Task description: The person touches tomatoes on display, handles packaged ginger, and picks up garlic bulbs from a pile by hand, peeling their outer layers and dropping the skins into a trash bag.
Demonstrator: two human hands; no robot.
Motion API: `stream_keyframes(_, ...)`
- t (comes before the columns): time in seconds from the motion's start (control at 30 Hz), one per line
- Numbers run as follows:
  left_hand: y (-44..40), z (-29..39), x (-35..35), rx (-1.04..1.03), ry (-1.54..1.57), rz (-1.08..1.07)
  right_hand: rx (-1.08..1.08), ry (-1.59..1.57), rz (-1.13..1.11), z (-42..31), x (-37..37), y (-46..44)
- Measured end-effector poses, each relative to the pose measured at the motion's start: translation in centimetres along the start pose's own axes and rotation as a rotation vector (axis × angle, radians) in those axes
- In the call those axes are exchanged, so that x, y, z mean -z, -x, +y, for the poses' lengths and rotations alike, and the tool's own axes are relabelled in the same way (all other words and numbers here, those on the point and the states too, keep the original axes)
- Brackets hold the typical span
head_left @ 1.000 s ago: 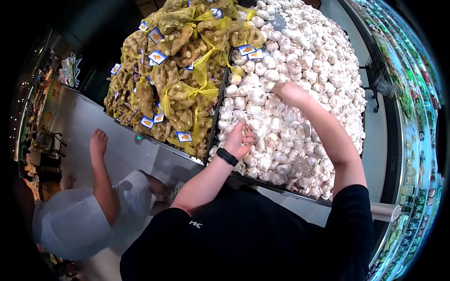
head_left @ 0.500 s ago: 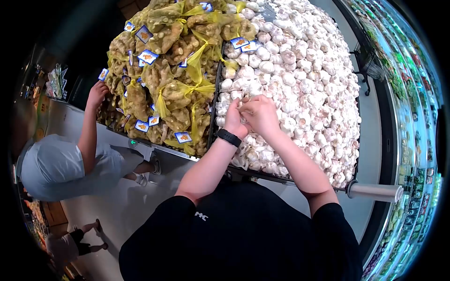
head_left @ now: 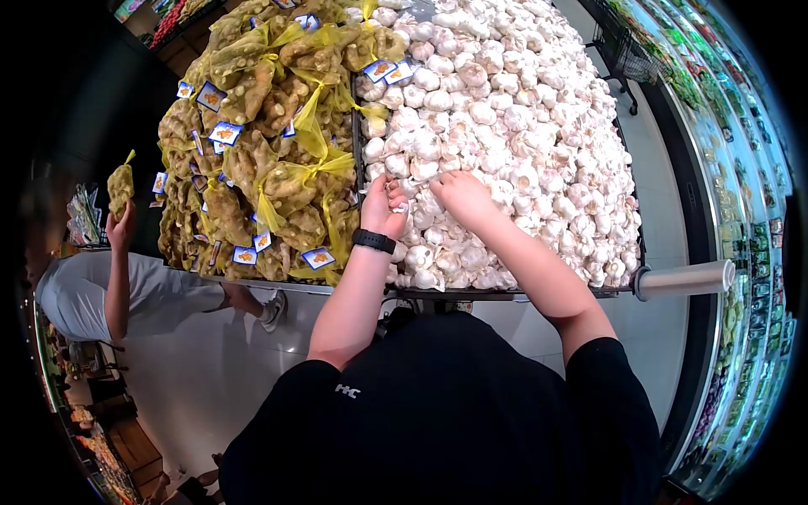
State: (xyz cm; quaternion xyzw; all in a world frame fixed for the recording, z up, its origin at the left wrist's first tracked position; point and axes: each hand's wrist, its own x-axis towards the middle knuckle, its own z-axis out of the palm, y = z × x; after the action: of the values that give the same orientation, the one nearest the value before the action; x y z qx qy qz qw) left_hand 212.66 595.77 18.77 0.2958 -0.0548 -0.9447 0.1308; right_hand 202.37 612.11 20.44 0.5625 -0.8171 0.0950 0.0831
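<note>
A broad heap of white garlic bulbs (head_left: 539, 151) lies in front of me. My left hand (head_left: 383, 210), with a black watch band (head_left: 374, 241) at the wrist, is over the heap's left edge, palm up and fingers curled. A small white bit of garlic (head_left: 402, 208) shows in those fingers; its exact shape is unclear. Just to the right, my right hand (head_left: 465, 199) is back up over the bulbs, its fingers bent together. What is under its fingertips, if anything, is hidden. The two hands are apart.
Netted ginger (head_left: 244, 168) with blue-white tags is heaped left of a black divider (head_left: 359, 139). At far left, another person's hand (head_left: 122, 225) holds up a net bag of ginger (head_left: 121, 188). A grey roll (head_left: 686, 279) sticks out at the bin's right corner.
My hands have moved apart, the left one going left. The other person's hand has left the ginger heap and lifted a bag. The view has shifted.
</note>
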Motion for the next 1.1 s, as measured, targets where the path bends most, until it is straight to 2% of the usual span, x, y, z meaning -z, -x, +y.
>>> stream_keyframes(0.1,0.4,-0.2,0.4,0.028,-0.009,0.012,-0.021,-0.139,-0.095,0.5,0.4,-0.8)
stream_keyframes(0.17,0.6,-0.1,0.5,0.023,-0.029,0.029,-0.111,-0.219,0.029,0.9,0.9,-1.1)
stream_keyframes(0.2,0.5,-0.1,0.6,0.02,-0.05,0.023,-0.259,-0.377,0.156,0.7,1.3,-1.4)
stream_keyframes(0.23,0.4,-0.1,0.7,0.014,-0.068,0.016,-0.26,-0.491,0.285,0.9,1.9,-1.4)
stream_keyframes(0.3,0.2,-0.7,0.5,0.028,-0.07,-0.017,-0.463,-0.942,0.262,-0.8,3.1,-1.8)
stream_keyframes(0.37,-0.6,-1.3,0.6,-0.02,-0.195,-0.059,-0.44,-1.157,0.199,-2.7,2.9,-2.6)
stream_keyframes(0.43,2.6,-2.2,-3.5,-0.016,-0.273,0.096,-0.31,-0.729,0.081,-4.9,5.8,-3.4)
stream_keyframes(0.5,1.6,-2.2,-3.7,0.018,-0.194,-0.103,-0.11,-0.39,0.143,-5.0,4.4,-3.9)
stream_keyframes(0.53,1.4,-2.4,-3.6,0.009,-0.205,-0.052,-0.11,-0.392,0.136,-4.4,4.0,-3.9)
stream_keyframes(0.6,-0.1,-1.5,-2.0,-0.069,-0.244,-0.026,0.201,-0.474,0.233,-2.9,4.7,-3.9)
stream_keyframes(0.63,-1.0,-1.1,-1.1,-0.143,-0.288,-0.001,0.199,-0.474,0.232,-2.3,5.4,-3.0)
stream_keyframes(0.67,0.0,-1.0,-2.5,-0.178,-0.229,0.094,0.095,-0.444,0.283,-2.0,6.8,-1.6)
stream_keyframes(0.7,-0.4,-0.7,-1.9,-0.178,-0.224,0.096,-0.004,-0.412,0.334,-2.0,7.6,-0.3)
stream_keyframes(0.73,-0.8,-0.1,-1.1,-0.15,-0.167,0.033,-0.002,-0.412,0.331,-2.4,7.8,1.1)
stream_keyframes(0.77,-1.1,0.3,-0.6,-0.118,-0.112,-0.03,-0.069,-0.267,-0.028,-3.1,8.0,2.8)
stream_keyframes(0.8,-0.5,0.1,-1.1,-0.141,-0.149,0.003,-0.141,-0.116,-0.386,-3.7,8.2,4.6)
stream_keyframes(0.83,-0.4,0.0,-0.9,-0.124,-0.154,-0.03,-0.195,-0.038,-0.41,-3.9,5.6,6.6)
stream_keyframes(0.9,1.1,-0.7,-2.0,-0.092,-0.078,-0.01,-0.248,0.023,-0.369,-5.9,4.5,7.9)
stream_keyframes(0.97,0.8,-1.0,-1.1,-0.063,-0.135,-0.039,-0.288,0.122,-0.287,-7.4,3.8,8.3)
stream_keyframes(1.03,1.8,-1.7,-1.2,-0.06,-0.154,0.013,-0.308,0.146,-0.252,-7.2,2.5,9.2)
stream_keyframes(1.1,2.2,-2.1,-0.8,-0.046,-0.225,0.009,-0.235,0.128,-0.253,-6.5,1.0,9.8)
